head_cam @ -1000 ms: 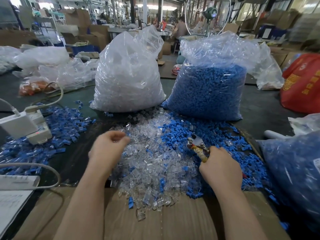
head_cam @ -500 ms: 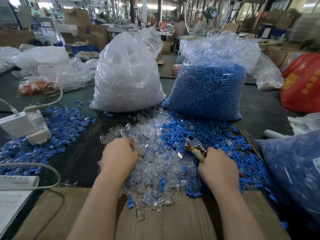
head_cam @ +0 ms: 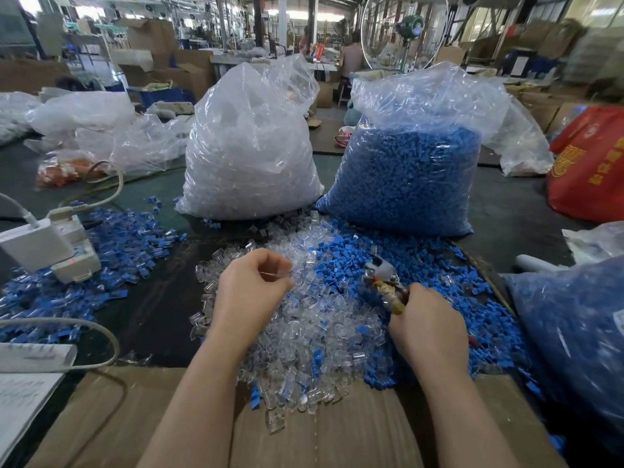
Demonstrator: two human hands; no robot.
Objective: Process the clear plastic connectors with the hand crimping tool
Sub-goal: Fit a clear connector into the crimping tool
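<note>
Clear plastic connectors (head_cam: 304, 319) lie in a loose heap near the front edge of the dark worktable (head_cam: 158, 298), spilling onto the cardboard sheet (head_cam: 337, 434) at that edge and mixing on their right with loose blue caps (head_cam: 439, 265). A moment ago the left hand (head_cam: 251, 288) was pressed down into the heap; now it has lifted clear of it, fingers curled inward, and something small and transparent shows pinched at its fingertips, most likely a single connector. The right hand (head_cam: 427, 327) has barely moved: it grips the handles of the hand crimping tool (head_cam: 385, 278), whose metal head points up and left over the pile. Whether the tool's jaws stand apart I cannot tell from here. Hand and tool are near each other but not touching. To my eye a fresh piece has just been picked and is about to be brought to the tool. Behind the heap stand a bag of clear parts (head_cam: 250, 146) and a bag of blue parts (head_cam: 405, 170).
</note>
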